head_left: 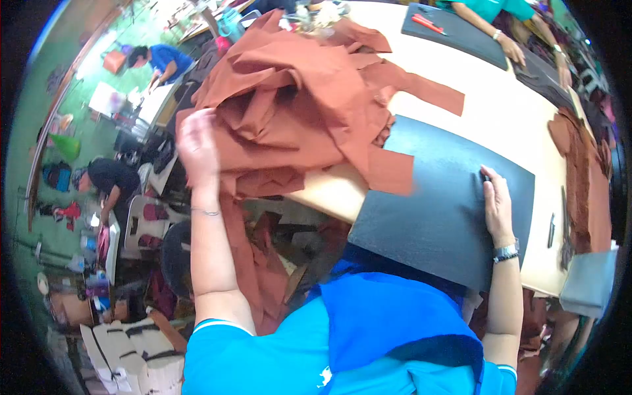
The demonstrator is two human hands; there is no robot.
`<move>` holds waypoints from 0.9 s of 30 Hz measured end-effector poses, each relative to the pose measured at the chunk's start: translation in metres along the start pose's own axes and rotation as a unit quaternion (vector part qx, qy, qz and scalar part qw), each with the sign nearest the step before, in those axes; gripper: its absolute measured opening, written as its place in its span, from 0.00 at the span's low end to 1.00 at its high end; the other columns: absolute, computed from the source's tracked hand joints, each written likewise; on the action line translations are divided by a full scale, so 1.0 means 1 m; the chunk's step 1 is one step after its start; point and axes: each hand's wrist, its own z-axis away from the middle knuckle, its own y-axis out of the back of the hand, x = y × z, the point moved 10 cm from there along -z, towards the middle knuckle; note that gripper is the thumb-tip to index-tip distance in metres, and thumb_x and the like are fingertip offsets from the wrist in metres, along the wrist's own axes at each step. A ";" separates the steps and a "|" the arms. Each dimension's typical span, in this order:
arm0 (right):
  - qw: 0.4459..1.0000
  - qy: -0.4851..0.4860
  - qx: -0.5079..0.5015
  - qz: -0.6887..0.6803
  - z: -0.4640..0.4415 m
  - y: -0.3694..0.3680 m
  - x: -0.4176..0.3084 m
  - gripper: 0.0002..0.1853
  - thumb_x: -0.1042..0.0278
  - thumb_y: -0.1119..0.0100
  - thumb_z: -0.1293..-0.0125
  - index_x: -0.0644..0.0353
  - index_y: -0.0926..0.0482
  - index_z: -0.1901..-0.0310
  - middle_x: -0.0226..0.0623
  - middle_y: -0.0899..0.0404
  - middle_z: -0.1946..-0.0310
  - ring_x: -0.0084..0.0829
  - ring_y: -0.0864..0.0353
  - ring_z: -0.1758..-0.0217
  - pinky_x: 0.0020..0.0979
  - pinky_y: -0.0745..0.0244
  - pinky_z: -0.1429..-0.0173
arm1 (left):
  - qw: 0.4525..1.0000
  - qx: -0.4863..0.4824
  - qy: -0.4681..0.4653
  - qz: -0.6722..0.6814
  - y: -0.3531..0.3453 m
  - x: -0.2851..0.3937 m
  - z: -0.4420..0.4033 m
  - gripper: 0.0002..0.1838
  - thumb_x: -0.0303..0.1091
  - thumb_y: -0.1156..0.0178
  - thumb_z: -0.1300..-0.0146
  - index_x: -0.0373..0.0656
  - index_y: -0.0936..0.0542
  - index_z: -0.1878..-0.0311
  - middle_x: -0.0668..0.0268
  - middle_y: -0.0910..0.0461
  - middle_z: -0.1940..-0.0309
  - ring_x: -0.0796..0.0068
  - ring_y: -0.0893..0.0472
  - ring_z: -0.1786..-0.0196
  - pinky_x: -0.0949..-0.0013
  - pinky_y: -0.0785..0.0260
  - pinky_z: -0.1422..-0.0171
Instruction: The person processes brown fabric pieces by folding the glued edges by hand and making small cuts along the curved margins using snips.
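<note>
A large crumpled heap of rust-brown sheet material (pixel 329 105), leather or cloth, covers the left part of the table and hangs over its edge. At the heap's left side is my left hand (pixel 197 148), against the material; its fingers are smeared by motion, so a grip cannot be made out. A black flat board (pixel 434 204) lies at the table edge in front of me. My right hand (pixel 498 204) rests on the board's right part, fingers stretched out and holding nothing. One rust-brown strip end (pixel 391 172) overlaps the board's left corner.
Across the pale table (pixel 500 125), another person's hand (pixel 510 49) rests by a second black board (pixel 454 39) bearing a red-handled tool (pixel 428 24). Brown pieces (pixel 582 178) and a dark pen-like tool (pixel 551 230) lie at right. Other people work at left.
</note>
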 end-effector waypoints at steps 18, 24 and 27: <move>0.713 -0.219 -0.018 -0.665 0.016 -0.009 0.041 0.35 0.44 0.52 0.21 0.61 0.41 0.24 0.40 0.28 0.32 0.31 0.28 0.31 0.33 0.33 0.28 | 0.665 -0.597 -0.016 0.449 -0.283 0.326 0.234 0.25 0.37 0.42 0.28 0.32 0.33 0.35 0.44 0.20 0.48 0.56 0.18 0.43 0.57 0.28 0.38; 0.780 -0.224 0.106 -0.575 0.027 0.027 0.081 0.41 0.67 0.34 0.31 0.66 0.46 0.23 0.41 0.35 0.27 0.31 0.33 0.27 0.33 0.36 0.25 | 0.747 -0.535 -0.036 0.393 -0.283 0.297 0.241 0.20 0.39 0.30 0.37 0.38 0.20 0.47 0.59 0.19 0.62 0.74 0.22 0.67 0.70 0.27 0.62; 0.762 -0.265 0.145 -0.573 0.042 0.038 0.107 0.43 0.69 0.32 0.34 0.66 0.46 0.23 0.41 0.35 0.27 0.31 0.33 0.27 0.34 0.36 0.25 | 0.892 -0.320 -0.252 0.196 -0.260 0.301 0.199 0.28 0.47 0.29 0.41 0.42 0.22 0.41 0.59 0.20 0.49 0.61 0.21 0.47 0.57 0.29 0.44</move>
